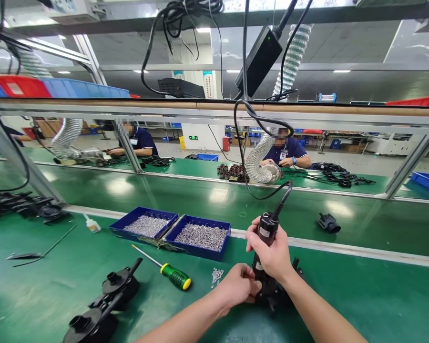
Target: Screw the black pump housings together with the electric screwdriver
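My right hand (273,247) is wrapped round a black corded electric screwdriver (265,233), held upright with its cable leaving the top. Its lower end meets a black plastic part (275,293) on the green bench. Low beside the tool, my left hand (241,286) has its fingers closed at the tool's tip and the black part; what they pinch, if anything, is hidden. A small pile of nuts or washers (217,275) lies left of that hand. Further left rests a green and yellow screwdriver (175,275).
Two blue trays, one of screws (202,236) and one of small metal pieces (146,225), stand behind. Black housings (119,286) sit front left, near a small white bottle (92,224). Another black part (329,222) lies back right. Two co-workers sit across the bench.
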### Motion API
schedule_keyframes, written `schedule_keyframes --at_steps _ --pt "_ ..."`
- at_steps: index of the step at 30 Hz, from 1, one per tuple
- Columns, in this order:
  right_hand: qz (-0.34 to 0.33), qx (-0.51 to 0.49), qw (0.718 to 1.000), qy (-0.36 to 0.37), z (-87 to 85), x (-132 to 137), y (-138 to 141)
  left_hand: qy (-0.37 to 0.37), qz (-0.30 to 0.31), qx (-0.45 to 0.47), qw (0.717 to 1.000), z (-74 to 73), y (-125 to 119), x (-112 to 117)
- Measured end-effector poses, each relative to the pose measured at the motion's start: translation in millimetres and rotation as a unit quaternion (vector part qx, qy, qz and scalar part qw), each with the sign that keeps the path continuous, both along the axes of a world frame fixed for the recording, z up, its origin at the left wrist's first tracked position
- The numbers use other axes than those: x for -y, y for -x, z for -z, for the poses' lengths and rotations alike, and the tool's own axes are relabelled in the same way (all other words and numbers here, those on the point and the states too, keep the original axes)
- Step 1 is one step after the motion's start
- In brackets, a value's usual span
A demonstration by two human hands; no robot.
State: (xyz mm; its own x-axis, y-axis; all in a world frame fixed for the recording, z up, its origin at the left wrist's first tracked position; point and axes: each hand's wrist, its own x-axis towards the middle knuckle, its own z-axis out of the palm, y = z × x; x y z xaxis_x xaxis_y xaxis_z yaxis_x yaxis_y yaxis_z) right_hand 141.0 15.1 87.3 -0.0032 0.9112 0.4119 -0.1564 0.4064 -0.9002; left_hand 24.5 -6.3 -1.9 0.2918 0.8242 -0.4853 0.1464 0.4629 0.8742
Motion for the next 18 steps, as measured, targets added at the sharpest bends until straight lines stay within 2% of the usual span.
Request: schedule_keyframes --at_steps 3,5,8,11,14,18 --pt "0.009 0.003 1.000 -0.002 -2.0 1.9 -3.8 -0.167 0.013 0.113 0.979 21.7 -0.9 10.4" --pt "0.021 -0.010 0.999 -0.022 -4.8 5.5 -6.7 -0.220 0.027 0.186 0.957 34.0 -0.7 12.4" --pt "0.022 -0.050 0.996 -0.065 -9.5 13.7 -8.8 -0.215 0.059 0.212 0.951 46.0 3.1 8.6" --pt "-0.015 -0.049 0.997 -0.057 -10.4 19.8 -6.4 -0.218 0.084 0.240 0.942 51.2 6.4 6.1" --pt "-0.049 -0.034 0.998 -0.022 -7.5 20.0 -4.1 -0.239 0.078 0.265 0.931 50.2 4.7 9.9" --pt "-0.091 -0.019 0.996 -0.006 -6.7 15.9 -9.3 -0.222 0.068 0.236 0.943 44.9 1.9 14.8"
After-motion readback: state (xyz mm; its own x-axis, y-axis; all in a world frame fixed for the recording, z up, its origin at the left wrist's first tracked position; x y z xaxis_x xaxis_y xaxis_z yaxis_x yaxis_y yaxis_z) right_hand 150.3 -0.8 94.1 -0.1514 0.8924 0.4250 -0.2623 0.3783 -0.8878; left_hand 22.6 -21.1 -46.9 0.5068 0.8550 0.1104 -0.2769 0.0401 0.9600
